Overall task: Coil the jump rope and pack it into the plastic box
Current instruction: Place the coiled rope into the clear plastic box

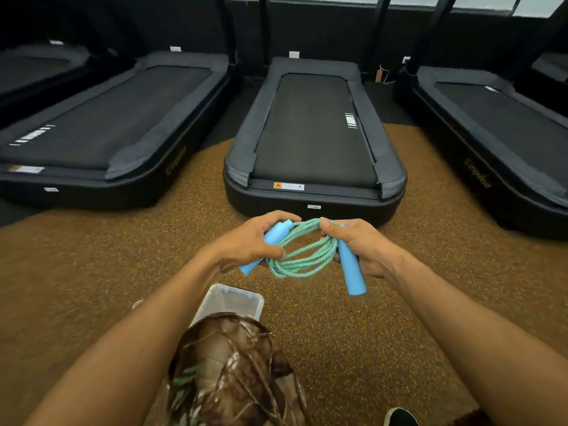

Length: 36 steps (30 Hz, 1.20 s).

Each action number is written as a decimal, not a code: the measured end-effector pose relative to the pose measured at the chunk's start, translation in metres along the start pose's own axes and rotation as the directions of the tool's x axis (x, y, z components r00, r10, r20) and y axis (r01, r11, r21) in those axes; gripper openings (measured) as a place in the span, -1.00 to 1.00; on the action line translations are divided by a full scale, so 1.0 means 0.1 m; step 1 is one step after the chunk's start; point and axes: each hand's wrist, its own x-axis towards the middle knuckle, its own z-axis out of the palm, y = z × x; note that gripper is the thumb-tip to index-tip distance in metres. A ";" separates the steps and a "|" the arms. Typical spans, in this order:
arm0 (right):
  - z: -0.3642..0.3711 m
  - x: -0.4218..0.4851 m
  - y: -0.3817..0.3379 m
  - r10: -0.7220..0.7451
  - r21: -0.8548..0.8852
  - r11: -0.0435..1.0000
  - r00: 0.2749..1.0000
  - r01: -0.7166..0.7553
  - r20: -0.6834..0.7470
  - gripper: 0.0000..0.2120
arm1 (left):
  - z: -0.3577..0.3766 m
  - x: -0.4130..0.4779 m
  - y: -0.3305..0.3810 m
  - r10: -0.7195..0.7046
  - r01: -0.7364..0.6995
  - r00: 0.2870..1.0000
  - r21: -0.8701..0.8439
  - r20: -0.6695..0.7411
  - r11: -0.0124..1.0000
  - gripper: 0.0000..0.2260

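Holding: braided blue-and-green jump rope (302,259), gathered into several loose loops, held in the air between both hands, above the brown speckled rubber floor (92,272) and not touching it.
Left hand (250,241): fingers curled round one light-blue foam handle (277,232), pinching the left side of the loops against it.
Right hand (361,244): fingers and thumb closed over the right side of the loops and the top of the other light-blue foam handle (353,272); lower end of that handle sticking out below the palm, pointing down and toward the person.
Coil axis: longer across, from hand to hand; loops sagging lowest in the middle.
Clear rectangular plastic box (230,298): on the floor, open mouth up, no lid in sight; near end hidden behind a camouflage-patterned knee (227,358).
Deciding relation: box below the coil and nearer the person, offset to the left-hand side; left hand the nearer of the two, well apart from the rim.
Stage, as judged: coiling about done, packing not yet begun.
Next move, as judged: lowering and drawing back toward the left, probably with both handles tucked alongside the loops to fit the box's width.
Risk: loops springing loose on any slackening of either grip.
Background: dark treadmills (313,133) in a row beyond the hands.
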 end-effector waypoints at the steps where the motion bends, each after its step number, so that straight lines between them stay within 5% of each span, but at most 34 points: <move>1: 0.04 0.04 -0.01 -0.003 0.012 1.000 1.000 0.003 0.006 -0.79 | -0.03 0.00 -0.03 0.006 -0.005 0.999 0.017 -0.041 1.000 -0.41; 11: 0.34 0.46 0.05 0.059 -0.047 0.997 0.995 -0.055 0.085 -0.90 | -0.20 -0.15 -0.59 -0.096 0.062 0.977 -0.180 -0.190 0.982 -0.45; 18: 0.63 0.90 0.75 0.205 -0.166 0.967 0.977 -0.194 0.053 -0.90 | -0.12 -0.42 -1.43 -0.192 0.137 0.944 -0.210 -0.267 0.968 -0.47; 25: 1.01 1.30 1.65 0.345 -0.057 0.937 0.939 -0.344 -0.002 -0.93 | 0.06 -0.63 -2.24 -0.404 0.271 0.844 -0.369 -0.354 0.889 -0.47; 36: 1.55 1.78 2.49 0.425 -0.154 0.889 0.903 -0.430 -0.069 -0.92 | 0.13 -0.88 -3.21 -0.495 0.510 0.753 -0.092 -0.434 0.855 -0.49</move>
